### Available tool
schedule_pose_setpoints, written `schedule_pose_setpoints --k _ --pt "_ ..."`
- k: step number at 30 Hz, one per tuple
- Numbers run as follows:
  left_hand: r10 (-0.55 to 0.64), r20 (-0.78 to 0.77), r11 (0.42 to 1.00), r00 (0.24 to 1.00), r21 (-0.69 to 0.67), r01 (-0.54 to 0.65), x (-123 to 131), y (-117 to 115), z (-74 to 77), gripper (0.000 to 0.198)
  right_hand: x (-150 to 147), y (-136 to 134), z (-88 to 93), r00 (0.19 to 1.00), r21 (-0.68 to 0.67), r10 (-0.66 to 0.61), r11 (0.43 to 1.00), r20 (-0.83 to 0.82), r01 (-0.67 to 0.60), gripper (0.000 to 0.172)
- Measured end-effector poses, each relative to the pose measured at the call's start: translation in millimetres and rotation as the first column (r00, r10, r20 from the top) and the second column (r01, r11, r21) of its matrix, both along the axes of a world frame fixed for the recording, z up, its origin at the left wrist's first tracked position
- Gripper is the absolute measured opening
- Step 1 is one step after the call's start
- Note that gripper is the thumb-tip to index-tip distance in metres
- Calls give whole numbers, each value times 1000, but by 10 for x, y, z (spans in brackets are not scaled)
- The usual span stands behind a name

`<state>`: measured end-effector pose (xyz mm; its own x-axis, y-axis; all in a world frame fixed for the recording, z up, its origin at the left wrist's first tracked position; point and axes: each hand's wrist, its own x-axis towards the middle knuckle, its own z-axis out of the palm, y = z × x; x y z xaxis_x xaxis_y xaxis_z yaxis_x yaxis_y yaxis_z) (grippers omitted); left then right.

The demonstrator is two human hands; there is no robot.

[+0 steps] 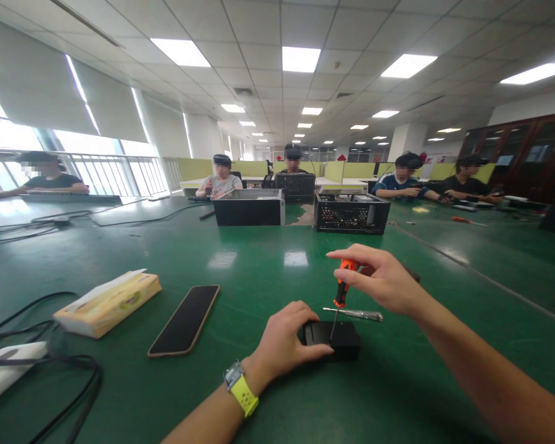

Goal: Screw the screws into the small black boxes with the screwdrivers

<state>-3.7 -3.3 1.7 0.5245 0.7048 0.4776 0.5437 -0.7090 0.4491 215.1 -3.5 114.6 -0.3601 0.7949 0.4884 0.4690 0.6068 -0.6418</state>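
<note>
A small black box-shaped part (337, 338) lies on the green table (259, 271) in front of me. My left hand (284, 342), with a yellow-strapped watch on the wrist, is closed over the box's left end and holds it down. My right hand (382, 277) pinches the top of an orange-and-black screwdriver (341, 290) that stands upright, its thin shaft reaching down onto the box's top. A silver metal tool (356, 314) lies flat on the table just behind the box.
A black phone (185, 320) lies face up to the left, beside a yellow tissue pack (106, 303). Black cables (50, 370) and a white object are at the left edge. Two computer cases (300, 213) stand farther back. Several people sit at the far side.
</note>
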Motion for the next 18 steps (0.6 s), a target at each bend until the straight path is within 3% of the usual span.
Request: schedule_pose_setpoints --k 4,7,14,18 --pt "4 4 1000 1000 1 -4 -7 -17 -6 45 6 -10 -6 995 -82 3 997 -95 -11 43" --pt "2 0 1000 1000 -3 -2 -3 -11 -9 45 24 -27 16 989 -151 28 987 -146 -50 36" --pt "-2 -10 1000 1000 -5 2 23 4 2 45 82 -23 47 999 -7 -43 999 32 43 32" --pt "3 -22 1000 1000 -8 -3 31 -3 7 43 135 -25 78 999 -128 -23 992 -23 20 29"
